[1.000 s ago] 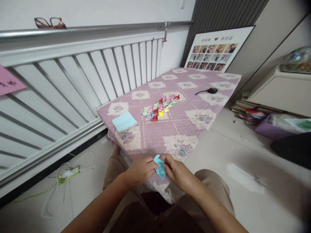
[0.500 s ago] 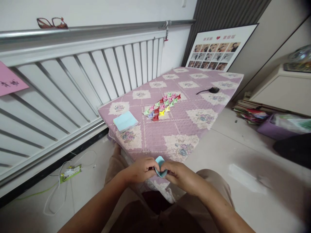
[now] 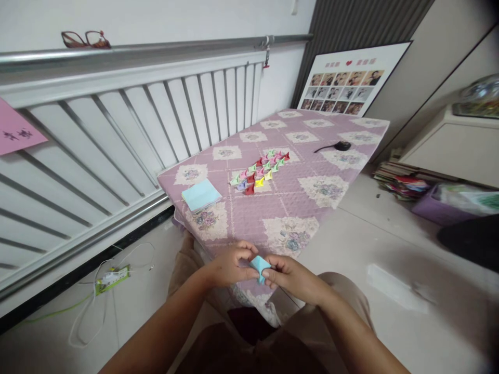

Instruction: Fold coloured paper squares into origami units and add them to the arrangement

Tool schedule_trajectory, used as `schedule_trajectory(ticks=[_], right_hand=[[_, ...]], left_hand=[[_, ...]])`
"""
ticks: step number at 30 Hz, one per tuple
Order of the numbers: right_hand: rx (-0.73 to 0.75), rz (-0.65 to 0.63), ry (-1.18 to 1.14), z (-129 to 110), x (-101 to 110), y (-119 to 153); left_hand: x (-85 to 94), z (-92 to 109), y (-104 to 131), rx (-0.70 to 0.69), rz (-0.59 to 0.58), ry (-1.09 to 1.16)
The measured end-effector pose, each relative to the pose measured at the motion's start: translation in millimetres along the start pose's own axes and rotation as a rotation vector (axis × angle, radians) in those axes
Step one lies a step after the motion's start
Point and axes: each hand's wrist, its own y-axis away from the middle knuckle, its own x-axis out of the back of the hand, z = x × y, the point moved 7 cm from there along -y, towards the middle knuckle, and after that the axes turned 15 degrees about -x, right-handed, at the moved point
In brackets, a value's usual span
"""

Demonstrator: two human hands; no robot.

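A small light-blue folded paper [image 3: 260, 265] is held between both hands just over the near end of the table. My left hand [image 3: 235, 264] pinches its left side, thumb at the lower edge and fingers curled behind. From the right, my right hand [image 3: 286, 275] grips it between thumb and fingers. Farther up the cloth stand several small origami pieces [image 3: 259, 174] in red, pink, green, yellow and purple, set in slanting rows. To their left lies a stack of light-blue paper sheets [image 3: 201, 195].
A flowered pink cloth covers the table [image 3: 280, 208]. A black object with a thin tail [image 3: 342, 146] lies toward its far right. Along the left runs a white radiator [image 3: 156, 114]; a power strip [image 3: 113, 279] with cables is on the floor. A photo board [image 3: 353, 78] leans behind.
The light-blue paper has gone from an opened pocket shape to a narrower, diamond-like one. Both hands have shifted their hold, the left fingers lifting slightly.
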Motion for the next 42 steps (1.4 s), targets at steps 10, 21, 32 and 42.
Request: schedule_trajectory(ticks=[10, 21, 32, 42], right_hand=[[-0.076, 0.033, -0.255, 4.1, 4.5, -3.0], [-0.077, 0.018, -0.336, 4.8, 6.9, -1.8], [-0.084, 0.031, -0.366, 6.2, 6.1, -1.9], [-0.095, 0.041, -0.482, 8.9, 3.6, -5.6]], left_hand=[[-28.9, -15.3, 4.4, 0.117, 0.073, 0.692], [-36.7, -2.0, -1.5, 0.123, 0.15, 0.881], [-37.5, -8.3, 3.2, 0.164, 0.138, 0.845], [-38.7, -13.4, 4.8, 0.195, 0.186, 0.825]])
